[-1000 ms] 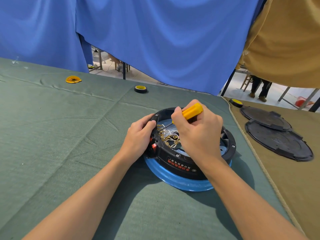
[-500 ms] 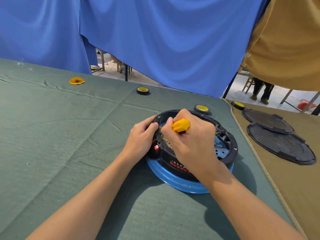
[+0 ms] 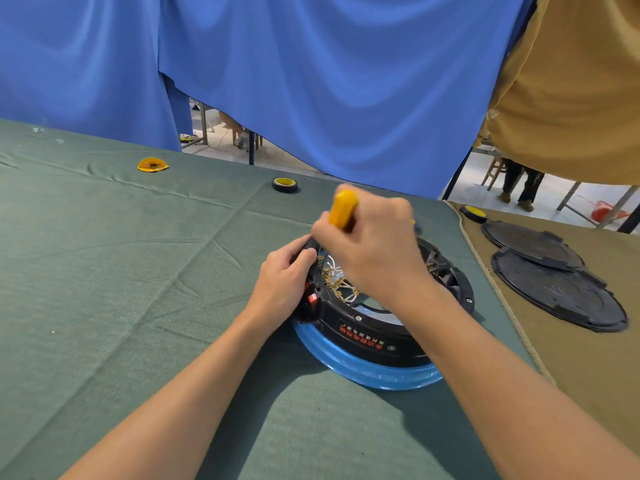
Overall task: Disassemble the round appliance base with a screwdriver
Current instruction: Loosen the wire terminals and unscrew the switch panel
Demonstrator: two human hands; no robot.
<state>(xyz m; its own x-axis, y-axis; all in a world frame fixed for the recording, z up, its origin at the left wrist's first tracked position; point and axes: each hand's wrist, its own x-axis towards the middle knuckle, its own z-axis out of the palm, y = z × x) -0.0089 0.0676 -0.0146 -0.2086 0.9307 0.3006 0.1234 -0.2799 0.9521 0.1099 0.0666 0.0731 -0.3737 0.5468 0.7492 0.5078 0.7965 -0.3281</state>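
The round appliance base (image 3: 374, 336) lies on the green cloth: a black plastic ring with red lettering over a blue metal rim, with brass terminals and white wires showing inside. My left hand (image 3: 282, 282) grips its left edge beside a red switch. My right hand (image 3: 375, 245) is curled round the yellow-handled screwdriver (image 3: 342, 208), held upright over the left inner rim; the handle top sticks out above my fist. The shaft and tip are mostly hidden behind my hands.
Two black round covers (image 3: 554, 285) lie overlapped on the tan cloth at right. A tape roll (image 3: 284, 185) and a yellow disc (image 3: 152, 165) sit at the table's far edge, another tape roll (image 3: 473, 213) at far right. Blue curtain hangs behind.
My right hand has lifted and turned the screwdriver so its handle points upward instead of toward me. My left hand stays on the base's left edge.
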